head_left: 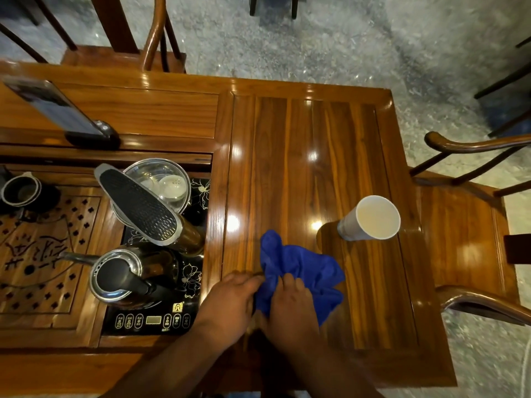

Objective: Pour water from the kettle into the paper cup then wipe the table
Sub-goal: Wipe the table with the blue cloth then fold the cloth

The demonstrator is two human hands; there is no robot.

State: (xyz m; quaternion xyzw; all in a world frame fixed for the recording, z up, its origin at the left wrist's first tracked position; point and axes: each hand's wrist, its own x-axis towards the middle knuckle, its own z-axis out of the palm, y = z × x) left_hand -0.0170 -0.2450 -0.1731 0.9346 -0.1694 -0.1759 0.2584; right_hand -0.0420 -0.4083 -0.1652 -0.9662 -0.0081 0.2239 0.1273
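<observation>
Left hand (230, 303) and right hand (290, 304) both grip a bunched blue cloth (301, 275) on the counter (287, 156), fingers closed into it. Left of the grip: kettle (120, 278) on its control panel (152, 320), logo unreadable. Beyond, right: filled paper cup (370, 218), upright.

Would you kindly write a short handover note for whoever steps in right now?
Left hand: fingers on the near left edge of the blue cloth; whether it pinches it is unclear.
Right hand: pressed on top of the cloth.
Kettle: back on the black heater panel, lid on.
Paper cup: upright at the right of the table, apart from the cloth, with liquid in it.
Done: pouring appears finished.
Left: wipe the table; cloth is bunched at the near edge.
</observation>
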